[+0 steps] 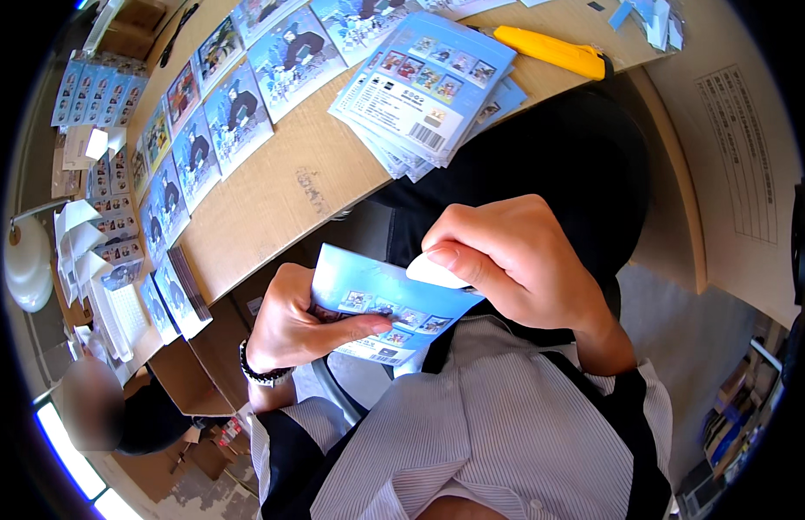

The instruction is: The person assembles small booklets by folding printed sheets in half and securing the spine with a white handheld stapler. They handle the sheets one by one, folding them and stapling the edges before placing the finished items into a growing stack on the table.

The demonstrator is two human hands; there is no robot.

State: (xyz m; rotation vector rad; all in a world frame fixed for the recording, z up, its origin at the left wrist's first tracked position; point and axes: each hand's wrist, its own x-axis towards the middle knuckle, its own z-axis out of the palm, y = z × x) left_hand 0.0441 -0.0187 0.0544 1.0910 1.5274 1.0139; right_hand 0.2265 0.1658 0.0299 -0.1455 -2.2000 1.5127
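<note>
My left hand (285, 325) grips a flat blue printed packet (355, 273), its thumb pressed across the small pictures on the front. The packet is tilted above my lap. A small white flat piece with a rounded edge (434, 272) is pinched between the thumb and fingers of my right hand (528, 256). That piece lies against the packet's upper right edge; my fingers cover part of it, and its kind cannot be made out. On the table beyond my hands rests a loose stack of similar blue packets (446, 65).
Rows of picture cards (238, 108) cover the table's far left. A yellow utility knife (550, 52) lies near the right edge, with blue-white scraps (654, 22) beyond. An open cardboard box (190, 381) stands below left, near another person (95, 403). A large carton (740, 130) stands at right.
</note>
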